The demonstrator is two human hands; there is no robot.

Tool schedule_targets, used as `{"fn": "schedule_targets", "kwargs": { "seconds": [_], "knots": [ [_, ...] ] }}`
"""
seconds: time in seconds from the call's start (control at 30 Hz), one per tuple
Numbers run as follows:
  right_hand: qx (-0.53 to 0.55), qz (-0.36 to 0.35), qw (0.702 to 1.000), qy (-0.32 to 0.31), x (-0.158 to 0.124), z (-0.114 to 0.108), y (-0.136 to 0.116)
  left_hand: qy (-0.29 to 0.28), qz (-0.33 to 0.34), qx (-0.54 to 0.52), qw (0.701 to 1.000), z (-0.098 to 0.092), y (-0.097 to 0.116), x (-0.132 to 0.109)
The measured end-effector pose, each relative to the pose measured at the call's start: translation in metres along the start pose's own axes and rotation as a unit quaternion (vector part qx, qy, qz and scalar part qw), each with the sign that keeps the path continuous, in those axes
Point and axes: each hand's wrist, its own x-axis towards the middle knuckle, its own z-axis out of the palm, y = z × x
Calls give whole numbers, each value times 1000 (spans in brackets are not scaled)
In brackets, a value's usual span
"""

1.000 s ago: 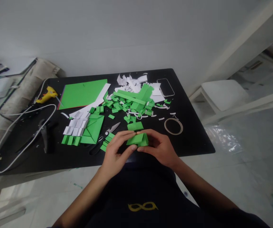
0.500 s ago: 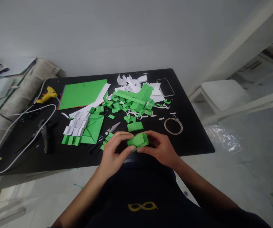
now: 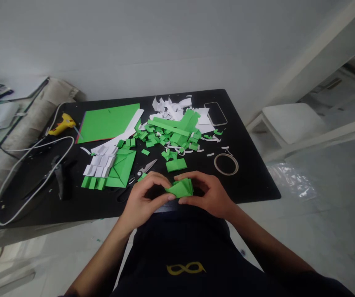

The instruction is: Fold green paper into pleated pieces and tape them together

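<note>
Between both hands, near the front edge of the table, is a folded piece of green paper [image 3: 182, 189] in several layers. My left hand [image 3: 148, 198] pinches its left end, thumb below and fingers above. My right hand [image 3: 210, 193] grips the right side the same way. Just beyond lies another folded green paper piece [image 3: 176, 165]. Scissors [image 3: 140, 172] with dark handles lie left of the hands, their handles partly hidden behind my left hand. Cut green paper pieces [image 3: 158, 135] are heaped farther back.
On the black table [image 3: 251, 177] are green sheets [image 3: 109, 121], folded white strips [image 3: 101, 161], white scraps [image 3: 171, 108], a tape ring [image 3: 226, 164], a yellow glue gun [image 3: 62, 124] with a white cable [image 3: 10, 181], and a black-handled tool [image 3: 59, 177]. A white stool [image 3: 291, 121] stands right.
The green paper between my hands has turned and tilted, so its left end now narrows to a point at my left fingers. My left hand has shifted slightly left and down.
</note>
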Motion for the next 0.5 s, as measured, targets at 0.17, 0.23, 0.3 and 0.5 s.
{"fn": "schedule_targets", "kwargs": {
  "seconds": [0.17,0.23,0.3,0.5],
  "knots": [
    [-25,-110,992,-56,1,-6,0,-63,71,1,995,-8,4,9],
    [-30,-129,988,-81,1,-7,-1,-80,96,-3,992,-11,5,11],
    [-21,-124,986,-108,2,-8,-3,-93,100,-17,991,-12,5,11],
    [27,-57,995,-82,3,-6,-9,-31,-41,-139,989,-2,-2,1]
  ]
}}
